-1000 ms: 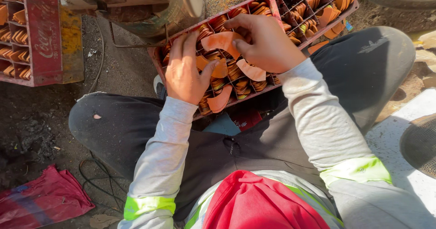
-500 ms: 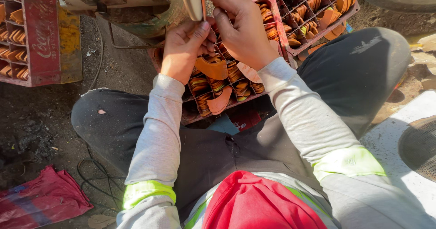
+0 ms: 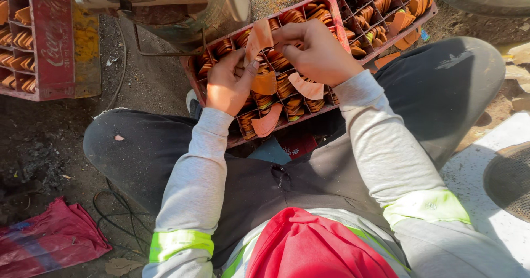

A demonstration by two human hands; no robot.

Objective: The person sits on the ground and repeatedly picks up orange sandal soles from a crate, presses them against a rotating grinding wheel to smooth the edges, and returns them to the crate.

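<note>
A: Since a moment ago both hands are coming down from the grey machine toward the red plastic compartment crate (image 3: 218, 63) on the lap, bringing one thin orange curved piece (image 3: 258, 39) with them.

B: So the sorting is carrying on. Grip?

A: The left hand (image 3: 226, 85) and right hand (image 3: 317, 54) are both pinching that piece, at the crate's twelve o'clock.

B: Anything unclear?

A: Right fingertips are tucked under; the second red crate (image 3: 425, 16) at one o'clock is cut off.
</note>
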